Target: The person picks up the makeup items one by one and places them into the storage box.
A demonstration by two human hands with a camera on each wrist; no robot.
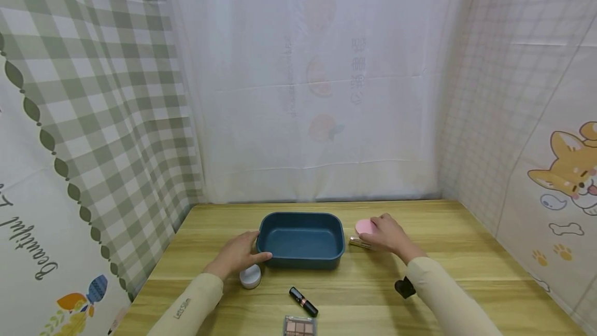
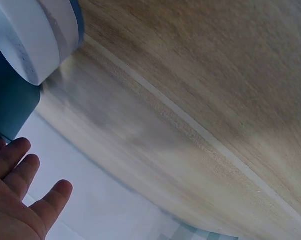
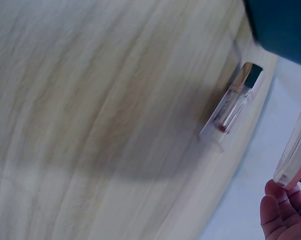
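- With our right hand we are pinching a pink round flat case with a clear plastic side; this grip is closing fingers and thumb on it, to the right of the bin.
- We are not able to tell whether the case is touching the tabletop, which is showing a pale wood grain.
- Our left hand is touching the left end of a dark teal rectangular bin; its grip is clasping nothing, the fingers spreading loosely.
- A slim clear-and-metallic tube with a dark end is lying between the bin and our right hand.
- A round white-lidded jar is standing near our left hand.
- Nearer to us, a black lipstick-like tube is lying aslant, and a palette of brownish squares is lying just below it.
- A small black object is sitting beside our right sleeve.
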